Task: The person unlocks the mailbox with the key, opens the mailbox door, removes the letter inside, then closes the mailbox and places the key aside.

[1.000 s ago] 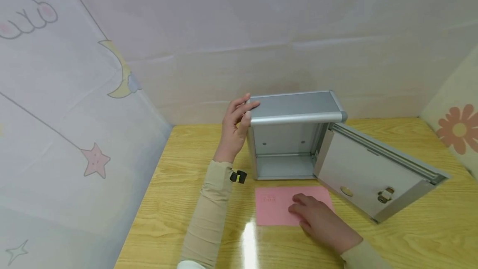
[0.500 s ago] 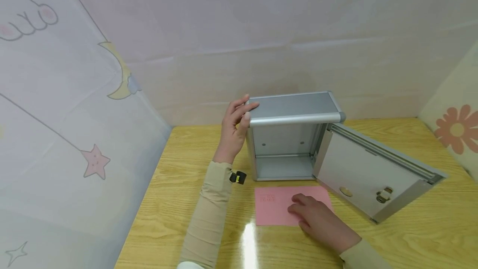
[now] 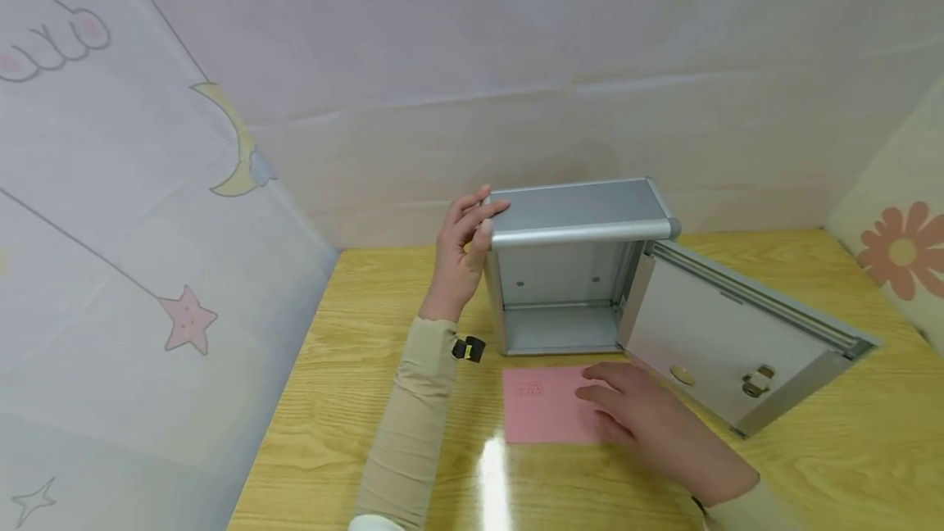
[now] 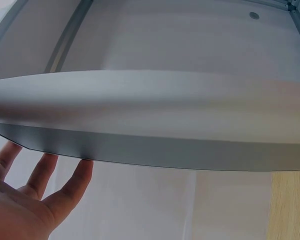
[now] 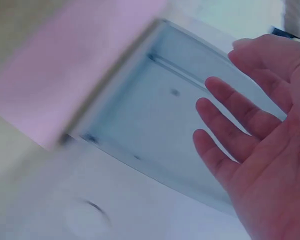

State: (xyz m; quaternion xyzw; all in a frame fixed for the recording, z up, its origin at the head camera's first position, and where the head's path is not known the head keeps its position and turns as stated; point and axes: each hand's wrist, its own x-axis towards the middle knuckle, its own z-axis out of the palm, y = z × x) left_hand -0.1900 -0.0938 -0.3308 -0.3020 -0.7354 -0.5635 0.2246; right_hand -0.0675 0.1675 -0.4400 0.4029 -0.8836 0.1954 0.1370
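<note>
A grey metal mailbox (image 3: 583,211) stands on the table, its front door (image 3: 737,334) swung out to the right and its visible inside bare. My left hand (image 3: 460,256) rests on the top left corner, fingers on the top and thumb at the front edge. In the left wrist view, extended fingertips (image 4: 82,167) meet the mailbox's edge. In front of the mailbox lies a pink envelope (image 3: 542,412) with small red print. My right hand (image 3: 649,416) hovers over its right end, fingers spread and slightly bent. The right wrist view is blurred and shows nothing in that hand (image 5: 270,130).
The door's inner face carries a lock (image 3: 757,381) and a round metal piece (image 3: 682,374). Its lower corner reaches forward, close to my right hand. Behind the wooden table (image 3: 354,334) hangs a pale backdrop (image 3: 442,146), with a patterned one on the left.
My right hand has shifted to the right and looks larger, uncovering more of the pink envelope. The envelope, mailbox and left hand have stayed put.
</note>
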